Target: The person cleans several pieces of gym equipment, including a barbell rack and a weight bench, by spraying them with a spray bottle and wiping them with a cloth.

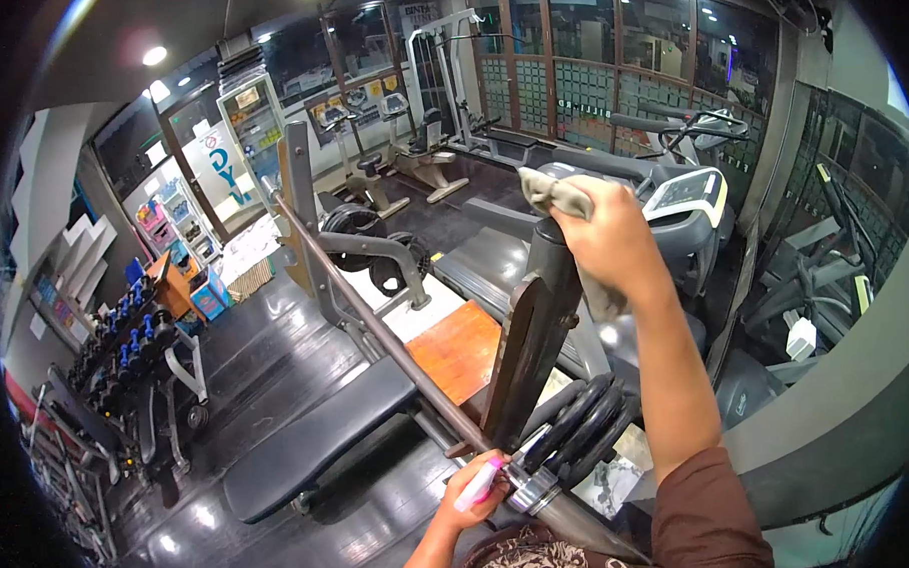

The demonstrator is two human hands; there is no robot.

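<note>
My right hand [608,234] is closed round a beige cloth [555,194] at the top of the black rack post [545,281]. Part of the cloth hangs below the hand. Lower down, my left hand [474,492] grips a small white and pink bottle [480,485], close beside the long metal barbell [376,327]. The barbell runs diagonally across the rack from upper left to lower right. A black padded bench [320,439] lies to the left of the bar.
Weight plates [585,425] hang by the near post. A treadmill [682,198] stands beyond my right hand, with exercise bikes [425,155] farther back. At the left are a dumbbell rack [126,346] and an orange board [457,349] lies on the floor behind the bar.
</note>
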